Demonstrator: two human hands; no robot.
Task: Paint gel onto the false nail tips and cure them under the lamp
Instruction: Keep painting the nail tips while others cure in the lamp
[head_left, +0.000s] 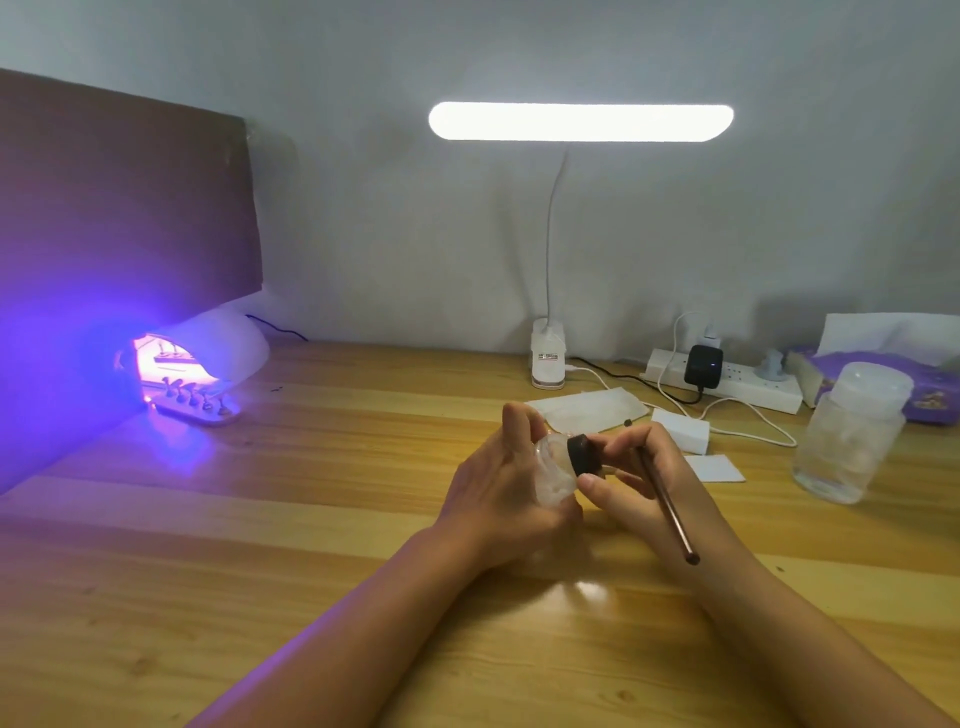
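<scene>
Way off left of the grip, the nail tips (195, 397) sit on their strip at the mouth of the lit curing lamp (208, 353). The left hand (498, 499) wraps the little clear gel pot (556, 473), and the right hand (639, 478) pinches its black cap (584, 454) with the brush (667, 506) tucked along the fingers. I'd keep the pot level while twisting so nothing spills. It looks pale inside, can't tell how full. Off right of the grip is a lidded clear jar (852, 441), contents unclear.

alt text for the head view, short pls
The left hand holds a small clear bottle while the right hand pinches its black cap, also holding a brush. At left, a curing lamp glows purple on a rack of nail tips.
</scene>
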